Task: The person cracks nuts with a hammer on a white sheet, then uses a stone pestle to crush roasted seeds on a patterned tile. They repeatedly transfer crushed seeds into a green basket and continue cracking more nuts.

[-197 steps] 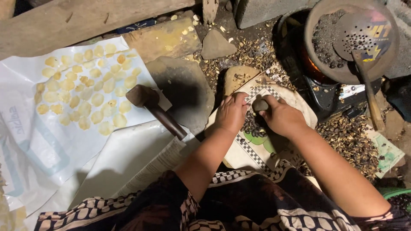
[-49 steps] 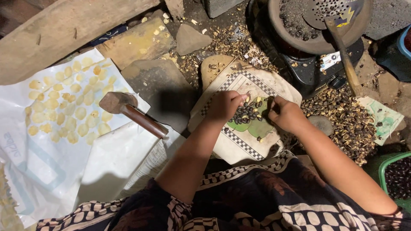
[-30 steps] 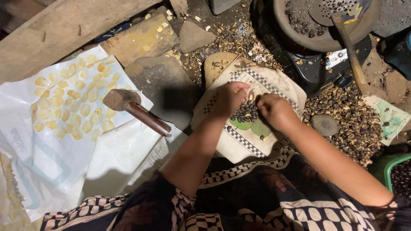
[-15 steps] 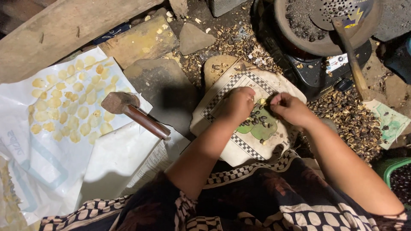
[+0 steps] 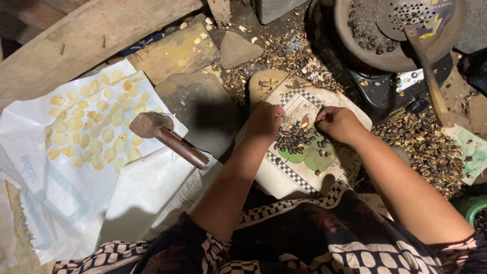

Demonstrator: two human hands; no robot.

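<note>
head view looks down on a dirt floor where a long wooden beam [image 5: 91, 38] crosses the upper left corner. below it a big white plastic sheet [image 5: 66, 203] is spread, and on its upper part lie many flattened pale yellow chips [image 5: 94, 124] in loose rows. at the top right stands a round dark pan [image 5: 390, 35] with dark roasted seeds inside, a perforated ladle [image 5: 421, 18] resting in it, the wooden handle pointing down to the right. a flat grey stone [image 5: 200, 114] lies in the middle, and a wooden-handled mallet [image 5: 167, 137] rests with its head on the sheet and its handle toward the stone. right of the stone is a folded cloth [image 5: 299, 172] with a checkered border and green shapes. a carpet of broken husks [image 5: 431, 152] covers the ground to the right of it. on the cloth, between both hands, lies a small pile of dark seeds [image 5: 297, 142]. the left hand [image 5: 265, 122] is curled into a loose fist at the left edge of the pile, touching the cloth; whether it holds something i cannot tell. the right hand [image 5: 339, 123] is closed, with fingertips pinched together just beside the pile; what it pinches is too small to see. one pale peeled seed [image 5: 305, 122] lies between the two hands.
</note>
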